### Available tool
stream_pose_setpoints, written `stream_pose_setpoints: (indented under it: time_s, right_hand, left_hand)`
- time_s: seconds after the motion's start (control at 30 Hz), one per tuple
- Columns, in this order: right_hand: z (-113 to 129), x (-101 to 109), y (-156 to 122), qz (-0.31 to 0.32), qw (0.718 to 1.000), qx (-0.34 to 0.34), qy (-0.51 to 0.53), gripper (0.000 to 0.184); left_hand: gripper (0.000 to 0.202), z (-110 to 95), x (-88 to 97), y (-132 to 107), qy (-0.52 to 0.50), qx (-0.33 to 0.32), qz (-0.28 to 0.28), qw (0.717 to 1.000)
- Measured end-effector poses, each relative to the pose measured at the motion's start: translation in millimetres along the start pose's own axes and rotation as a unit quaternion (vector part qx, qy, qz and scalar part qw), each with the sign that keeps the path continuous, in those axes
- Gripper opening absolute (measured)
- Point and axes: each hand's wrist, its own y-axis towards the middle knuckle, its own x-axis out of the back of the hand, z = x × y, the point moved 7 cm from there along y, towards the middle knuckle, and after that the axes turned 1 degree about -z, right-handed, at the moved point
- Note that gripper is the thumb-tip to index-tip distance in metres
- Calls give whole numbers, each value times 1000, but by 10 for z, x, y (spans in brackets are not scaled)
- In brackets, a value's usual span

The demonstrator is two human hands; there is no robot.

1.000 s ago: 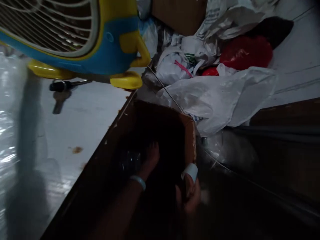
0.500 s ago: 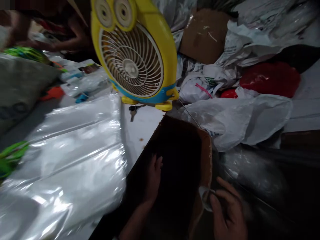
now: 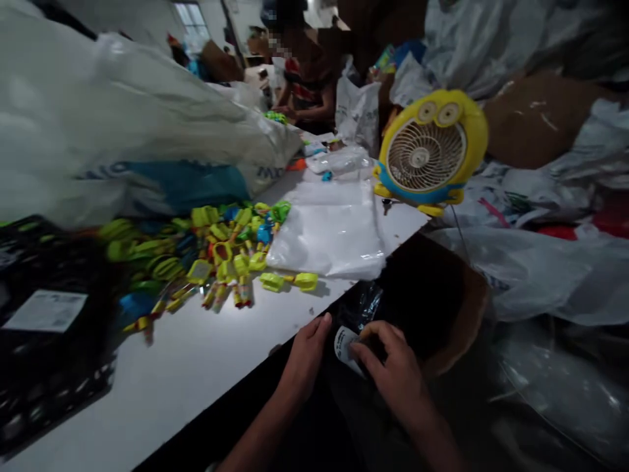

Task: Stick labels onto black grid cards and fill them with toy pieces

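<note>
In my right hand (image 3: 390, 367) a small white label (image 3: 346, 349) with dark print is pinched between thumb and fingers, its free end curling to the left. My left hand (image 3: 308, 347) is beside it at the table's edge, fingers drawn together; what they hold, if anything, is lost in the dark. Just beyond both hands lies shiny clear plastic (image 3: 366, 305), over the dark opening of a cardboard box (image 3: 474, 308). On the table, a stack of clear plastic bags (image 3: 329, 229) and a heap of yellow-green plastic toys (image 3: 223, 246) lie farther off.
A yellow fan (image 3: 427, 154) stands on the far part of the white table (image 3: 211, 367), with keys (image 3: 386, 206) by it. A black crate (image 3: 44, 341) is at left, a big white sack (image 3: 147, 131) behind the toys. Another person (image 3: 307, 85) works at the back.
My view has swung left and up, bringing the toys and crate into sight. My left hand has left the box opening, and my right hand with the label has come close to it.
</note>
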Motion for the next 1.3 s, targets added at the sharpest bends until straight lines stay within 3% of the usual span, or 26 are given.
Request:
stream_pose_setpoints:
  time_s: [0.13, 0.3, 0.57, 0.7, 0.73, 0.8, 0.9, 1.0, 1.07, 1.2, 1.3]
  right_hand:
    - [480, -259, -64, -14, 998, 46, -50, 22]
    - [862, -571, -169, -12, 994, 73, -85, 24]
    - [1116, -1063, -358, 2, 990, 84, -117, 27]
    - [1239, -1166, -350, -64, 983, 151, -85, 62]
    - [1272, -1177, -339, -79, 979, 173, -74, 63]
    - [1345, -1189, -322, -97, 968, 221, -65, 47]
    - [1525, -1240, -374, -70, 934, 341, -82, 35]
    - [1713, -1482, -563, 72, 861, 483, -140, 45]
    - [1748, -1682, -692, 143, 814, 523, -208, 55]
    - [1766, -1984, -904, 130, 775, 559, -265, 85]
    - [1807, -2107, -1079, 77, 745, 627, -215, 74]
  left_hand:
    - [42, -80, 378, -354, -62, -38, -18, 997]
    - [39, -71, 760, -658, -119, -81, -48, 988]
    - [39, -25, 1206, -930, -125, -97, -110, 981]
    - [43, 57, 1379, -1004, -138, -56, -118, 982]
    - [43, 68, 1418, -1019, -141, -53, -118, 981]
    - [42, 64, 1488, -1045, -146, -64, -116, 980]
    - [42, 56, 1595, -1065, -151, -81, -123, 978]
    - [40, 65, 1719, -1060, -156, -88, -138, 974]
    - [38, 64, 1833, -1065, -154, -104, -165, 969]
    - [40, 115, 2060, -1098, -192, -94, -223, 951]
    - [43, 106, 2220, -1133, -195, -79, -245, 946]
